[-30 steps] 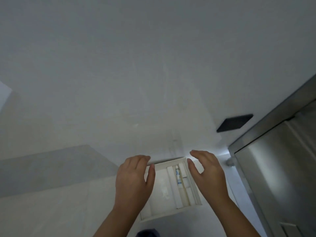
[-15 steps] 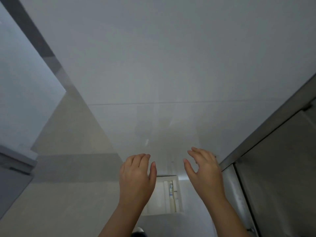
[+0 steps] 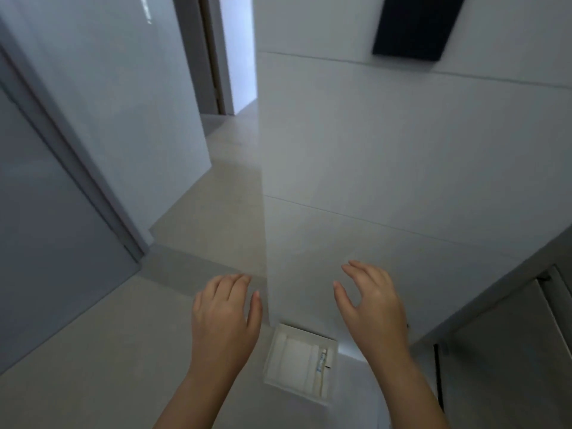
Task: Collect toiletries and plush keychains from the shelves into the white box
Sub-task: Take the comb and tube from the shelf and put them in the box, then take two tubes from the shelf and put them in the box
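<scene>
A grey door (image 3: 46, 243) fills the left edge of the frame, and beside it a white wall runs up to a doorway (image 3: 236, 57) at upper centre, with pale floor (image 3: 216, 196) leading toward it.

The left hand (image 3: 223, 317) is at lower centre, palm down, with its forearm rising from the bottom edge. Its fingers are loosely bent, its thumb points inward, and it holds nothing.

Just right of that wrist, at lower centre, the white box (image 3: 274, 354) lies open on the floor at the foot of a white wall. Its long axis runs up and down the frame, with the top leaning slightly left. Flat white packets lie inside, and along its right side a slim tube (image 3: 322, 360) lies parallel to that axis. The tube carries blue print, too blurred to read.

The right hand (image 3: 371, 308) is held palm down a little higher in the frame, fingers spread and curved, thumb apart — empty too. Neither hand touches the box.

A black panel (image 3: 414, 26) hangs at upper right, and a grey metal cabinet (image 3: 510, 351) stands at lower right.
</scene>
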Tool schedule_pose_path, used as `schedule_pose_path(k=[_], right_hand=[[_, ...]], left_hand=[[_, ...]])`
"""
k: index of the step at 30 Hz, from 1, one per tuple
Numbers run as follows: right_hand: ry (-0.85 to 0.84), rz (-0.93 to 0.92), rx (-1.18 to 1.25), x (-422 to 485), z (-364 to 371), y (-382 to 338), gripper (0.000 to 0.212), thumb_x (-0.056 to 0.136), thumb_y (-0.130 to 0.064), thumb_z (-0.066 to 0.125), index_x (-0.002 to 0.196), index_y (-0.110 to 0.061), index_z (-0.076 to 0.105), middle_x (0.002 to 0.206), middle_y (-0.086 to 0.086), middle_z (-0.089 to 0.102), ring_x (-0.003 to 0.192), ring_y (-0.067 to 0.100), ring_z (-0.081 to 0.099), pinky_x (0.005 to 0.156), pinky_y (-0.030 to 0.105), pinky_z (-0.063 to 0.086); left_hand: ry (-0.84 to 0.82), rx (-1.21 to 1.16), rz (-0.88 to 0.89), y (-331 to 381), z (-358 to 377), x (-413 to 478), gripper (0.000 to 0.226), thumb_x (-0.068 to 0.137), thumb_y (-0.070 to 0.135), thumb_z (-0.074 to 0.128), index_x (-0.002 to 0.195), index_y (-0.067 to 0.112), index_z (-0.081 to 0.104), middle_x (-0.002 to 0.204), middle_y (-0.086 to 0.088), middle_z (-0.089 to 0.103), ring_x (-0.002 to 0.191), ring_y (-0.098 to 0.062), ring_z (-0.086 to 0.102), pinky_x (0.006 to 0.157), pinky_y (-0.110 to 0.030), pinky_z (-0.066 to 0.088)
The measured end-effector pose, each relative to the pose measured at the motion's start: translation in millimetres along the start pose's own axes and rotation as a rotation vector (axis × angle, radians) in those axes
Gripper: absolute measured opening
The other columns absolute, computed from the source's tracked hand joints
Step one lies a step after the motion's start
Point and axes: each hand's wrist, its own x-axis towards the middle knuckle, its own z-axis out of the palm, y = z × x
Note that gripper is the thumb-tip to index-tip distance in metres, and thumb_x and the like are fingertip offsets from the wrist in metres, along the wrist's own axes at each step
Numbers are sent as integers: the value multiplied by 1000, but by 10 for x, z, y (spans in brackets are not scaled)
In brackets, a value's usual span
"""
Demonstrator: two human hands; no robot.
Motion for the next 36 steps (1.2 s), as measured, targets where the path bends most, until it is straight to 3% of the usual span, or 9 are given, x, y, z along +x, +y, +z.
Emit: schedule_pose_path(k=[11,25,28,36], right_hand=[[-119,-293,174,-321,224,-1534,26,74,-12,72,98,-5,67,100,11,68,94,30,62,81,43,52],[-316,-621,437,-1678,840,-4393,26,70,-6,74,96,-3,68,100,13,69,94,31,63,86,42,50],[-374,-692,495,-1968,951,-4902,26,73,-8,72,98,-4,68,102,12,69,96,30,62,87,40,48],[-566,-875,637,-2367,1170,-5947,26,78,-13,68,103,-7,66,110,7,67,105,26,58,89,37,45]], left_hand=[[174,115,-208,-786,-1326,-613,39,83,29,41,96,3,67,94,-11,70,90,-31,63,77,-41,48],[401,298,-511,-2539,-3303,-2314,36,83,28,42,99,7,67,98,-7,69,95,-29,62,83,-37,43],[451,364,-579,-2824,-3623,-2675,35,83,27,42,99,7,66,99,-7,69,96,-28,62,85,-32,34],[584,521,-812,-3191,-4192,-3240,37,82,28,42,100,7,66,100,-7,69,97,-28,62,84,-34,38]])
